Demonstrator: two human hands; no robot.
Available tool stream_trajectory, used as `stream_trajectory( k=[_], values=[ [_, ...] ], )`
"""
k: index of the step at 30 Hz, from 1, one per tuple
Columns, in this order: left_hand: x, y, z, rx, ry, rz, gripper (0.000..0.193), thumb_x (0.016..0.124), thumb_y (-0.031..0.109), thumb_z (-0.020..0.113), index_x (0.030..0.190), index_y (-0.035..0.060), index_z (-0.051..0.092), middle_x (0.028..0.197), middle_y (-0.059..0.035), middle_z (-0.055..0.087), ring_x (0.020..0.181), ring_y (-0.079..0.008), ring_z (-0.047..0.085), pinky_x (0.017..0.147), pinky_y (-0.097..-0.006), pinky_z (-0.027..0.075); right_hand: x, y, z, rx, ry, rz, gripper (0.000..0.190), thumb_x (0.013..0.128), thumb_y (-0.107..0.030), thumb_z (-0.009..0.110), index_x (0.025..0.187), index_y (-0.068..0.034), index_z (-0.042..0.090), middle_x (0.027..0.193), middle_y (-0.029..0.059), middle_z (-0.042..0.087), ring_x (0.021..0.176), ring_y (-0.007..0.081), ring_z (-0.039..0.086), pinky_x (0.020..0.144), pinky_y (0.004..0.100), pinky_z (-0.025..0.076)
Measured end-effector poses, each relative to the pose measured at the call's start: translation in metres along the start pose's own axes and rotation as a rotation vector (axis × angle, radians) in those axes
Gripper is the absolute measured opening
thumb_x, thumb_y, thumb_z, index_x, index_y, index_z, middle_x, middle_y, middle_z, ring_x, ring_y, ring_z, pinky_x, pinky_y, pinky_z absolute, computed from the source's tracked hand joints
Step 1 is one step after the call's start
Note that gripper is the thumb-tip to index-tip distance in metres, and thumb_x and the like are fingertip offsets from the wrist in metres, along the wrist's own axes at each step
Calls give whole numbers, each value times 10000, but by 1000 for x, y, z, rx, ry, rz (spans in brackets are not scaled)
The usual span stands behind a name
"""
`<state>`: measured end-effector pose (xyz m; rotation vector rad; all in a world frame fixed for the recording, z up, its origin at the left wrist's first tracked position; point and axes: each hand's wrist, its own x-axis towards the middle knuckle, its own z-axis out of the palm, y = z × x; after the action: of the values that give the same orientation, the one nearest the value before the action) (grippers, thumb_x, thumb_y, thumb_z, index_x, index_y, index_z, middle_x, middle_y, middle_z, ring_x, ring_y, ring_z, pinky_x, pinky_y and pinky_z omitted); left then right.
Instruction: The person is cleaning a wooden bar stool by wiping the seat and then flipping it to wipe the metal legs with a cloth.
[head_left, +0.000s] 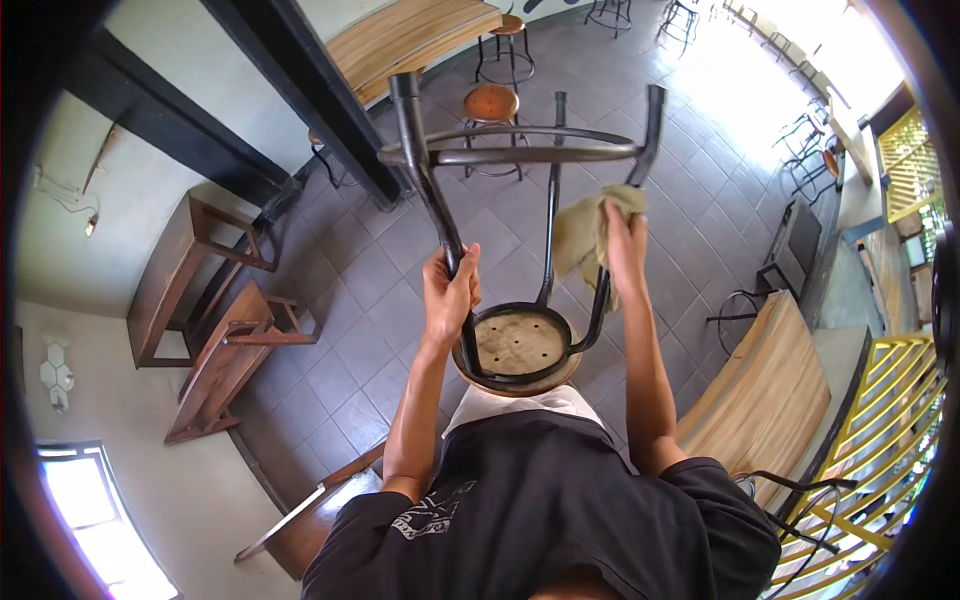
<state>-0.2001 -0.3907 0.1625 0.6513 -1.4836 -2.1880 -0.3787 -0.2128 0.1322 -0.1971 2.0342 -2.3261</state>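
Observation:
An upturned stool with a black metal frame (553, 225) is before me, its legs pointing up and away. The underside of its round wooden seat (517, 341) faces me, close to my waist. My left hand (452, 289) grips the left leg partway along. On the right, my right hand (626, 240) presses a yellowish-green cloth (581, 232) around another leg, below the ring-shaped footrest (525, 155). Part of that leg is hidden by the cloth and fingers.
Orange-topped stools (491, 105) stand ahead near a dark pillar (315, 97). Wooden tables (232, 352) lean at the left wall. At right are a wood-topped counter (765, 397) and a yellow railing (870, 420). Grey tiles (360, 300) cover the floor.

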Motion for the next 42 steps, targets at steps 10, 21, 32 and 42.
stream_trajectory(
  k=[10, 21, 32, 42],
  values=[
    [34, 39, -40, 217, 35, 182, 280, 949, 193, 696, 747, 67, 549, 592, 118, 387, 518, 9, 320, 451, -226, 202, -88, 123, 28, -11, -372, 379, 195, 907, -97, 682, 1081, -11, 672, 940, 35, 700, 865, 125, 656, 729, 308, 552],
    [61, 34, -73, 348, 48, 215, 276, 963, 199, 675, 762, 67, 540, 599, 110, 372, 524, -1, 301, 463, -246, 203, 48, 39, 112, 307, 141, 172, 384, 992, -366, 571, 1221, -58, 572, 1125, 74, 628, 1048, 171, 582, 904, 324, 467],
    [69, 38, -59, 197, 73, 171, 308, 969, 233, 672, 744, 101, 509, 581, 98, 403, 484, 0, 330, 431, -226, 229, -148, 171, 58, -292, -219, -100, 206, 942, -40, 582, 1133, 6, 639, 984, 85, 707, 875, 183, 675, 770, 332, 542],
    [57, 62, -56, 108, 112, 287, 254, 994, 173, 624, 783, 104, 500, 547, 92, 395, 417, -5, 334, 384, -208, 227, -2, 133, 97, -110, -135, 116, 348, 1048, -284, 450, 1216, -7, 577, 1148, 179, 627, 1080, 269, 585, 948, 384, 450]
  ],
)
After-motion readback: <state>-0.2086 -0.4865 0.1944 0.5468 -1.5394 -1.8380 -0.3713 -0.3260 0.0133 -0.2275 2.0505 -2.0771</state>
